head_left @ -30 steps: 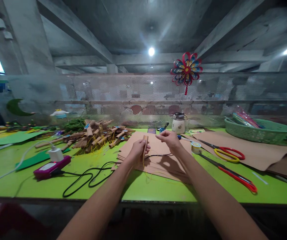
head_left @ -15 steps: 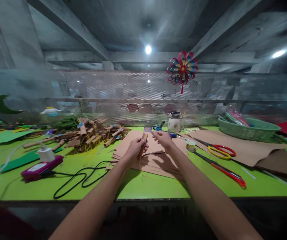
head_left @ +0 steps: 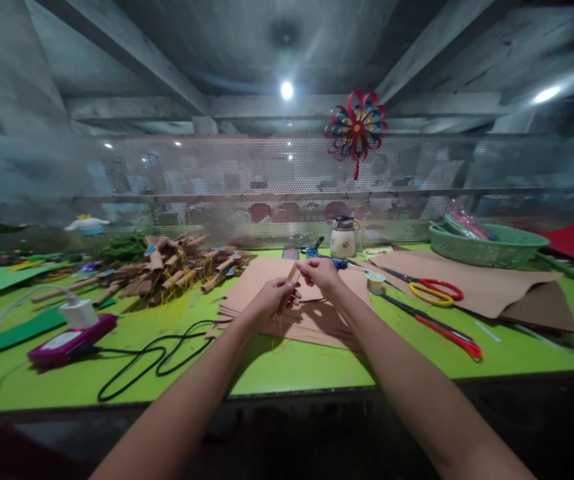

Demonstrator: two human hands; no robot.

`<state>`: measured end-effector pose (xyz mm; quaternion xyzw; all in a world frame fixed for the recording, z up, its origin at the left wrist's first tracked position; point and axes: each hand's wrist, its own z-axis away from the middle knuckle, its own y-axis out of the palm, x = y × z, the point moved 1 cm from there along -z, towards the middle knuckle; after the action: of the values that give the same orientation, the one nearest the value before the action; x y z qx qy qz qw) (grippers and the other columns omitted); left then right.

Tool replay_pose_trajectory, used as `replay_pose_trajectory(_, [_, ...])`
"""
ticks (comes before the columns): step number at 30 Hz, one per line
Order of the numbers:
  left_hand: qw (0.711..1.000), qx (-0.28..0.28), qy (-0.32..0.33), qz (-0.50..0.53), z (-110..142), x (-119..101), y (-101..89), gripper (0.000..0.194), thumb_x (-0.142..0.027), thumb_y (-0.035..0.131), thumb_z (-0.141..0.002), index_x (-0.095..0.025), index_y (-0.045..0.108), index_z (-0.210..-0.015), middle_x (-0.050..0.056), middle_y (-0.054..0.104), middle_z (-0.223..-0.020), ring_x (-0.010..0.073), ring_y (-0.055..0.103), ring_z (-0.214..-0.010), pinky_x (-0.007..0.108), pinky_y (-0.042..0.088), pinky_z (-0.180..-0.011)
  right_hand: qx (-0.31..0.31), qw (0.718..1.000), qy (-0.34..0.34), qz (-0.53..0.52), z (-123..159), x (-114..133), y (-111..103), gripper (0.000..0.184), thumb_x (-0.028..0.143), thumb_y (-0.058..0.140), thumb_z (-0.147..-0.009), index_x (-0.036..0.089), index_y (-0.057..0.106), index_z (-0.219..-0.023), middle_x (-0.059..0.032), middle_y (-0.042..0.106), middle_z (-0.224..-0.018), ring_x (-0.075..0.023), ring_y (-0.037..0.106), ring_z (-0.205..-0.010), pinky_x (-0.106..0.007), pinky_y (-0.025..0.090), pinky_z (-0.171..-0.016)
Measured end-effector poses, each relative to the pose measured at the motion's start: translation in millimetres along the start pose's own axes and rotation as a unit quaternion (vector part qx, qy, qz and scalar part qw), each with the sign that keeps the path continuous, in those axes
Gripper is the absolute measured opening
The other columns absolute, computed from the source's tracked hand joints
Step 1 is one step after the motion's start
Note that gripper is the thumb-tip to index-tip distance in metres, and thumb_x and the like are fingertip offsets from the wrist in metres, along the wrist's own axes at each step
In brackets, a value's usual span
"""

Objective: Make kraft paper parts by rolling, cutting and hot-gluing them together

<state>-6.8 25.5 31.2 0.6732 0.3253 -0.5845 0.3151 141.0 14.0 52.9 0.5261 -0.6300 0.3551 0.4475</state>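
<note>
My left hand (head_left: 273,299) is closed around a narrow rolled piece of brown kraft paper (head_left: 291,275), which stands tilted upward out of the grip. Yellow thread (head_left: 281,327) hangs below it. My right hand (head_left: 319,275) pinches at the roll's upper end, its fingertips touching or almost touching it; whatever lies between them is too small to make out. Both hands are over a stack of brown paper sheets (head_left: 251,273). Beyond my right hand, partly hidden, lies a blue-handled tool (head_left: 339,264), and a small spool (head_left: 375,283) sits to the right.
Left of the stack lies a pile of brown paper rolls (head_left: 179,267) with yellow threads. A purple power strip (head_left: 73,341) trails a black cable (head_left: 154,363). To the right are two pairs of scissors (head_left: 437,292) (head_left: 449,337), a green basket (head_left: 491,248) and more brown paper (head_left: 471,277). A jar (head_left: 343,239) stands behind.
My right hand has come left to the top of the paper roll, closing the gap between the hands. My left hand still holds the roll. The whole view has shifted slightly.
</note>
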Motion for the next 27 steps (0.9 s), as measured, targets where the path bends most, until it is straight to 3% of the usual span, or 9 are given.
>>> replay_pose_trajectory(5, [0.999,0.036,-0.012,0.008,0.5,1.9,-2.1,0.029,-0.037,0.061,-0.08,-0.01,0.062,-0.091,0.007,0.064,-0.071,0.0111,0.058,-0.057,0.018,0.039,-0.049,-0.007,1.0,-0.003,-0.015,0.2,3.8,-5.9,0.039,0.049,0.072,-0.057,0.016,0.052,-0.051,0.0042,0.045,-0.042,-0.0053,0.036,-0.037,-0.021,0.03,-0.038])
replay_pose_trajectory(14, [0.994,0.066,-0.059,0.063,2.3,0.3,-1.1,0.02,-0.025,0.058,-0.082,-0.008,0.062,-0.091,0.012,0.067,-0.077,0.0132,0.062,-0.062,0.022,0.047,-0.055,-0.012,1.0,0.017,-0.024,-2.7,2.1,-12.9,0.041,0.048,0.075,-0.058,0.016,0.049,-0.052,0.0047,0.044,-0.043,-0.0054,0.036,-0.038,-0.021,0.029,-0.038])
replay_pose_trajectory(22, [0.999,-0.002,-0.038,0.012,-4.0,6.7,-2.8,0.021,-0.028,0.064,-0.077,-0.008,0.064,-0.078,0.007,0.064,-0.066,0.0034,0.042,-0.038,0.014,0.025,-0.033,-0.006,0.997,0.081,-0.011,-7.5,-6.1,-12.8,0.034,0.042,0.064,-0.077,0.015,0.054,-0.059,0.0001,0.051,-0.052,-0.0079,0.042,-0.044,-0.023,0.036,-0.044])
replay_pose_trajectory(25, [0.998,-0.031,-0.035,0.036,-0.2,-0.4,-0.6,0.015,-0.023,0.061,-0.079,-0.009,0.062,-0.077,0.006,0.064,-0.067,0.0031,0.042,-0.038,0.014,0.025,-0.033,-0.037,0.993,0.108,0.017,-11.0,-10.1,-14.9,0.032,0.042,0.052,-0.087,0.013,0.06,-0.075,-0.0038,0.059,-0.066,-0.0116,0.052,-0.055,-0.026,0.045,-0.053])
replay_pose_trajectory(27, [0.997,-0.039,-0.027,0.058,1.5,-5.0,-0.6,0.011,-0.02,0.058,-0.081,-0.009,0.06,-0.078,0.006,0.064,-0.068,0.0034,0.043,-0.039,0.013,0.026,-0.032,-0.066,0.99,0.12,0.043,-12.2,-11.6,-16.7,0.029,0.039,0.049,-0.09,0.013,0.061,-0.095,-0.0068,0.063,-0.088,-0.0142,0.059,-0.072,-0.03,0.051,-0.065])
